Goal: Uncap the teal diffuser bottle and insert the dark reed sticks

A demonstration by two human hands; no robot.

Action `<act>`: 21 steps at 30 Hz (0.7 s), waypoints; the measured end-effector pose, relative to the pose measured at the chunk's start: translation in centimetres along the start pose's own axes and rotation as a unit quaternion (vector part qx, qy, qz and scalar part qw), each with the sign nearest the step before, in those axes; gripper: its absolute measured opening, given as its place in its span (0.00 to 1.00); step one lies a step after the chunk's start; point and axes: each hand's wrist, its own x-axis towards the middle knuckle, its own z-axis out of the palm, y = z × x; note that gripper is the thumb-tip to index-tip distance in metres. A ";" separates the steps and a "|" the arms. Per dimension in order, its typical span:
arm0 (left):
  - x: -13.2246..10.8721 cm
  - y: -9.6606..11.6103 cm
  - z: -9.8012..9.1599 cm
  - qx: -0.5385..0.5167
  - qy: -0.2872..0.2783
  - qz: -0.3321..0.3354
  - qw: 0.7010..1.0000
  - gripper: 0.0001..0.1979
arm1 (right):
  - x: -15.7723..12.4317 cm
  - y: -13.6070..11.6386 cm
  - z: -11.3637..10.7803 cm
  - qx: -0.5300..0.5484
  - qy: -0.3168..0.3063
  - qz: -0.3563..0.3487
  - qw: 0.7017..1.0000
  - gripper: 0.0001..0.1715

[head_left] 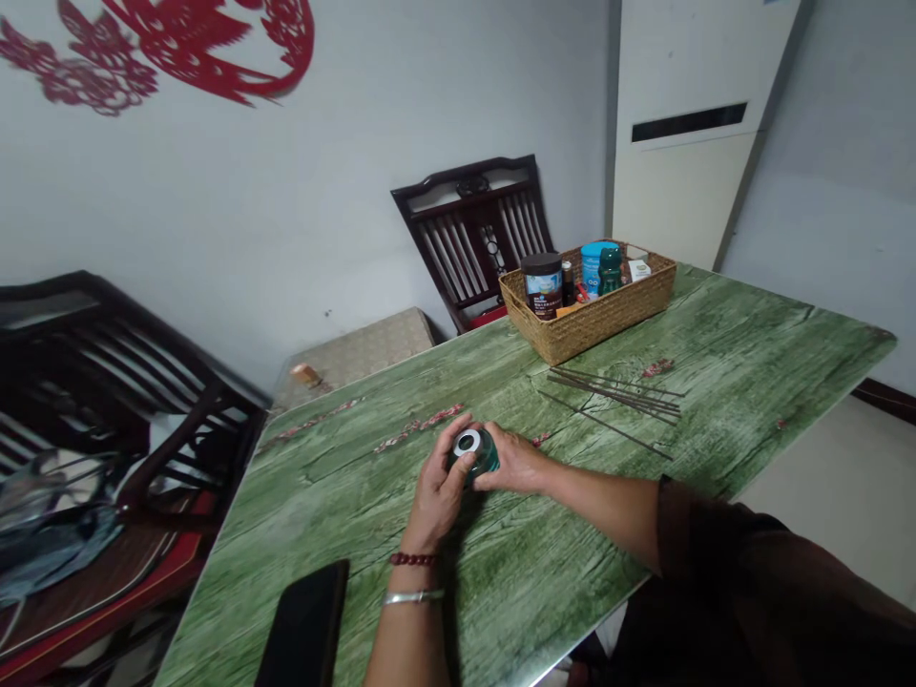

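Note:
A small teal glass jar (475, 449) with a white-rimmed round opening stands on the green wood-grain table (722, 343). My left hand (442, 489) wraps round its left side, fingers curled on the glass. From the right, my right hand (516, 462) clasps the other side of the jar. Both hands are closed on it. My left wrist wears a red bead bracelet and a silver bangle.
Several thin dark sticks (621, 394) lie on the table beyond my hands. A woven basket (593, 320) with jars and bottles stands at the far edge. A black phone (306, 626) lies near the front left. Dark wooden chairs (473, 232) stand behind and to the left.

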 end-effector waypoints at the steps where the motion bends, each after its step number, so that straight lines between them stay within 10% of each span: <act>1: 0.1 -0.1 0.1 0.003 0.012 0.005 1.000 0.28 | 0.0 0.0 0.0 0.004 0.001 0.001 1.000 0.41; 7: 0.4 -0.3 0.3 0.067 0.129 0.039 0.989 0.40 | 0.0 0.1 0.1 0.052 -0.008 -0.022 0.998 0.44; 14: -0.3 0.0 -0.4 -0.039 0.058 0.018 0.997 0.39 | 0.0 -0.1 0.1 0.028 0.009 -0.001 1.000 0.47; 21: 0.1 -0.6 -0.9 -0.044 0.146 0.000 0.988 0.33 | -0.1 -0.2 0.0 0.028 0.004 0.005 1.000 0.49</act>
